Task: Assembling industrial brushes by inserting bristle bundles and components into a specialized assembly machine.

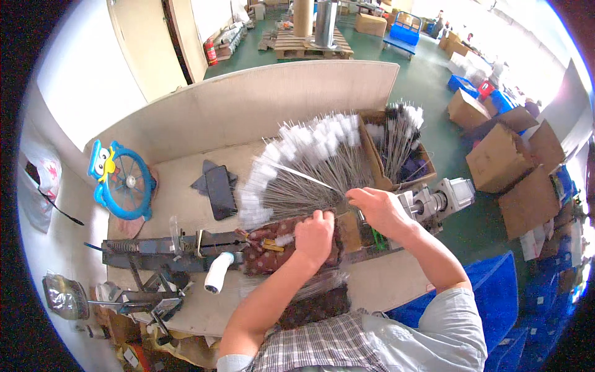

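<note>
A fanned pile of thin wire brushes (pixel 304 167) with white heads lies on the bench ahead of my hands. My left hand (pixel 314 237) is closed over a brown dotted cloth (pixel 260 259); a small white tip shows beside its fingers, and what they hold is hidden. To the right, my right hand (pixel 379 212) is closed with its fingertips at the near end of the pile. What it pinches cannot be made out. A long white strip (pixel 300 175) slants over the wires and ends just short of those fingertips.
Right of the pile stands a cardboard box (pixel 372 149) of more brushes, beside a metal machine part (pixel 437 201). A phone (pixel 220 192), a blue round fan (pixel 127 180) and a white cylindrical piece (pixel 218 273) are at left. A low panel (pixel 260 93) borders the bench's far side.
</note>
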A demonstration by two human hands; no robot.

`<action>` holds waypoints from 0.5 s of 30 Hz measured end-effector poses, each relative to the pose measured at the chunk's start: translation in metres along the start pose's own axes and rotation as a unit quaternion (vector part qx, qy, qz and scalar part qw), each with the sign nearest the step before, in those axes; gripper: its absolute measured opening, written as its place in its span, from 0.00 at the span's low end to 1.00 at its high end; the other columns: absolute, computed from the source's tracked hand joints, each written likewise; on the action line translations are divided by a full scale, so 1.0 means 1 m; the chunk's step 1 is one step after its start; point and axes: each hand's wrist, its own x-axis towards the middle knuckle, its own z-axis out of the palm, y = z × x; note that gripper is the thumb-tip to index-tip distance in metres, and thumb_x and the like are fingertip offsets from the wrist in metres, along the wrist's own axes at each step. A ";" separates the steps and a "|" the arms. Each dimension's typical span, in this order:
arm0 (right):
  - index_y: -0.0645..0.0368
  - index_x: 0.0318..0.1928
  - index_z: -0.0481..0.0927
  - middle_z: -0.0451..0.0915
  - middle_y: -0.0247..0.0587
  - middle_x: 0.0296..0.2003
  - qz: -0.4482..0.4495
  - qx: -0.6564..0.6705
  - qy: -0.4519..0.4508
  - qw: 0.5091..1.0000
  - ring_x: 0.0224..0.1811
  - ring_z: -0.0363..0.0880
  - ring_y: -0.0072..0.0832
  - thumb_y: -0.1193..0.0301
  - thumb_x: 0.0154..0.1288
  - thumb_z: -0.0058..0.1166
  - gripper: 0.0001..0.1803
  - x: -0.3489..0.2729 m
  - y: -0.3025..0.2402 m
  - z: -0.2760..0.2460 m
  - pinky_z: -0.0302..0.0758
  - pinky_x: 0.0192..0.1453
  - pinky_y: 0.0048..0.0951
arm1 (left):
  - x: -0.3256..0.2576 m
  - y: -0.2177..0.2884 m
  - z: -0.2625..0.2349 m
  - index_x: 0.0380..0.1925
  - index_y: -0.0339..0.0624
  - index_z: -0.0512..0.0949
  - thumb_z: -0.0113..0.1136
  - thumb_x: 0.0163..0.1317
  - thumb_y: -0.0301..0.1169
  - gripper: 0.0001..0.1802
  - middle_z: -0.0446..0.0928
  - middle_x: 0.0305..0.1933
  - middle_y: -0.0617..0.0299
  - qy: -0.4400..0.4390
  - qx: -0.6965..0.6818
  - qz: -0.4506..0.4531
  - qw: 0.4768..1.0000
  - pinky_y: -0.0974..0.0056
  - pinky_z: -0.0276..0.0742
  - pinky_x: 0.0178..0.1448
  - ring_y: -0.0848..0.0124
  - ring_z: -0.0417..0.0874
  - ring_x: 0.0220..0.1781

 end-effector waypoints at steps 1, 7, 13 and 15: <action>0.55 0.40 0.78 0.77 0.46 0.28 0.018 -0.015 -0.011 1.000 0.33 0.77 0.45 0.77 0.53 0.47 0.12 0.000 0.005 0.003 0.74 0.37 0.40 | 0.003 -0.003 0.005 0.29 0.45 0.73 0.57 0.49 0.29 0.06 0.72 0.29 0.62 -0.003 0.006 0.000 1.000 0.61 0.75 0.27 0.66 0.80 0.28; 0.48 0.28 0.83 0.77 0.41 0.23 -0.023 0.035 -0.157 0.987 0.32 0.77 0.39 0.60 0.50 0.58 0.08 0.009 0.005 -0.005 0.74 0.39 0.37 | 0.015 -0.060 0.001 0.25 0.48 0.74 0.57 0.46 0.30 0.05 0.70 0.30 0.65 0.085 0.180 -0.020 0.980 0.63 0.70 0.35 0.70 0.76 0.34; 0.51 0.25 0.83 0.78 0.32 0.23 -0.215 0.148 -0.073 0.963 0.31 0.75 0.34 0.61 0.48 0.58 0.08 0.054 -0.047 0.052 0.74 0.35 0.33 | -0.052 -0.047 -0.064 0.39 0.41 0.78 0.60 0.52 0.30 0.13 0.77 0.41 0.59 0.048 -0.117 -0.078 0.989 0.60 0.75 0.40 0.60 0.79 0.38; 0.52 0.23 0.80 0.77 0.31 0.22 -0.304 0.123 -0.046 0.944 0.31 0.74 0.32 0.64 0.46 0.57 0.07 0.064 -0.060 0.082 0.74 0.35 0.32 | -0.095 -0.049 -0.059 0.34 0.39 0.80 0.57 0.56 0.30 0.08 0.79 0.33 0.57 0.042 -0.229 -0.159 0.959 0.63 0.76 0.38 0.62 0.80 0.34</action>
